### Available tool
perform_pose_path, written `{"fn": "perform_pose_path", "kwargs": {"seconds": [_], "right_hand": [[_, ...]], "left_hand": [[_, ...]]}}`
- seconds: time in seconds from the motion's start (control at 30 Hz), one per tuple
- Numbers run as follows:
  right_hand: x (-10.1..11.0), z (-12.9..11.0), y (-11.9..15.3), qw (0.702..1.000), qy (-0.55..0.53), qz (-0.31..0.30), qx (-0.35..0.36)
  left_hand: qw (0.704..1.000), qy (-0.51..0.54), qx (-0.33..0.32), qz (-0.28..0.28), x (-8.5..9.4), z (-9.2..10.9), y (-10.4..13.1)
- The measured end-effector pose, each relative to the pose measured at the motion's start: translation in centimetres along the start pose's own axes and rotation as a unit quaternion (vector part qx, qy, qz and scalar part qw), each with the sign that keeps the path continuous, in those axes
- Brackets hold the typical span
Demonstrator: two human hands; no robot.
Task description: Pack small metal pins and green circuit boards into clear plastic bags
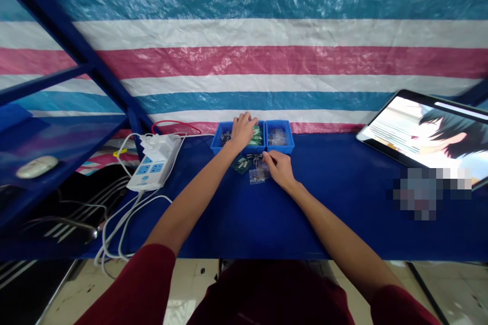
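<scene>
Left side of frame: white mouse (37, 166) on a blue shelf, then white power strip (150, 168), long axis slanting from lower left to upper right, pale cables (121, 228) looping below it.

Center: left blue bin (257, 149), wider left to right than deep. Small dark-and-silver pieces (226, 136) in its left part, green packets (257, 136) in its right part, shiny, heaped, no single direction I can read. My left hand (243, 130) is over this bin, fingers bent down toward the green packets; tips partly hidden, so I can't tell whether they grasp anything.

Just below the bin, center of frame: a dark green packet (241, 164) with pale slim pieces inside, lying flat and tilted. Right of it, a row of dark slim parts (254, 156), long axis running left to right, close along the bin's front wall. Below those, a clear packet (256, 176), squarish, glossy, see-through, small contents too blurred to name.

My right hand (281, 166) sits right of these, fingers curled in, thumb and index tips together at the right end of the dark row; can't tell if they pinch a part. Above it, right blue bin (286, 149) holds crumpled clear packets (277, 137).

Right side: tablet (409, 134) leaning, screen lit, long axis sloping down to the right. Pixelated patch below it, unreadable.
</scene>
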State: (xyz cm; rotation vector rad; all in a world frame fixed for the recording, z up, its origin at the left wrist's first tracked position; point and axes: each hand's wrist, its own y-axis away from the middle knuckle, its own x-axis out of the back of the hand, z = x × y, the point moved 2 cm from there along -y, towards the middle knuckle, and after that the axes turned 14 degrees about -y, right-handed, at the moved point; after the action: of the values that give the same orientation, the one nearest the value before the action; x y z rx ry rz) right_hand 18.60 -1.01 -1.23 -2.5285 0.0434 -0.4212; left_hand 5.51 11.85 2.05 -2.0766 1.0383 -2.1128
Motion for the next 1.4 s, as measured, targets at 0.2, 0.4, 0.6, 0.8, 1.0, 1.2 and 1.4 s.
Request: {"fn": "perform_pose_path", "kwargs": {"seconds": [0.2,0.4,0.6,0.8,1.0,1.2,1.4], "right_hand": [[-0.1,0.4,0.0,1.000,0.025,-0.016,-0.005],[0.5,0.5,-0.5,0.991,0.116,-0.069,-0.022],[1.1,0.9,-0.7,0.956,0.198,-0.205,-0.064],[0.6,1.4,-0.4,0.947,0.201,-0.233,-0.093],[-0.2,1.4,-0.3,0.945,0.222,-0.216,-0.104],[-0.7,1.9,0.0,0.957,0.210,-0.186,-0.076],[-0.7,2.1,0.1,0.969,0.177,-0.167,-0.033]], "left_hand": [[0.995,0.024,-0.060,-0.079,-0.3,0.0,0.0],[0.987,0.125,-0.072,0.065,3.4,0.6,4.9],[0.967,0.231,-0.103,0.003,4.5,0.5,10.6],[0.971,0.154,-0.094,-0.154,3.0,-1.6,11.6],[0.968,0.175,-0.078,-0.162,1.4,-1.4,11.8],[0.967,0.221,-0.059,-0.114,0.9,-0.7,11.8],[0.972,0.200,-0.053,-0.110,1.1,-0.4,11.7]]}}
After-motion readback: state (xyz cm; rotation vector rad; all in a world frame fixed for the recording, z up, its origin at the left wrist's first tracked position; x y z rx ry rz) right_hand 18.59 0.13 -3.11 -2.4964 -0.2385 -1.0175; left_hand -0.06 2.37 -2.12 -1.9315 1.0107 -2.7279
